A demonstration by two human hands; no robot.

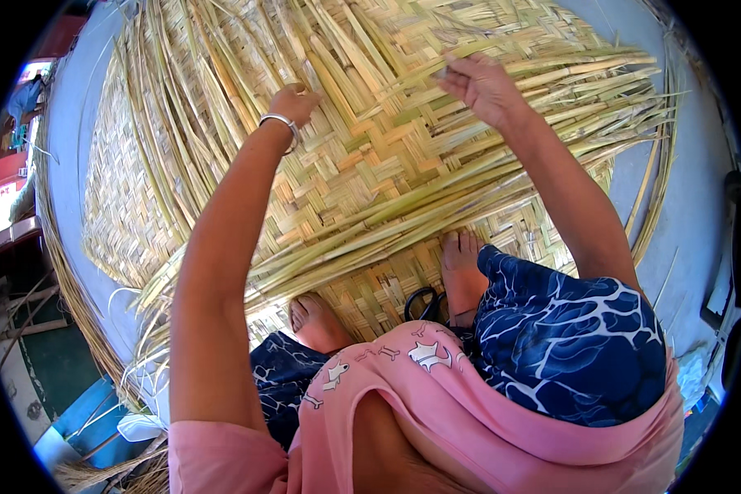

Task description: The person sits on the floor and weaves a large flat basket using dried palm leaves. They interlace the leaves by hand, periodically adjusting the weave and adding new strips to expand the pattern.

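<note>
A large woven mat (346, 169) of flat, yellow-green split strips spreads out below me. My left hand (295, 105), with a silver bangle at the wrist, rests on the weave beside the long upright strips (210, 90). Its fingers are curled, and what they hold, if anything, is hidden. Farther right, my right hand (479, 86) is raised a little over the mat, thumb and fingers pinched on a pale strip (416, 76) that looks smeared by motion. Loose crosswise strips (589, 123) fan out to the right beneath my right forearm.
My bare feet (317, 319) stand on the mat's near part, with dark-handled scissors (422, 303) between them. A bundle of long thin strips (62, 272) lies along the left on the grey floor (107, 309). At lower left is a blue container (99, 420).
</note>
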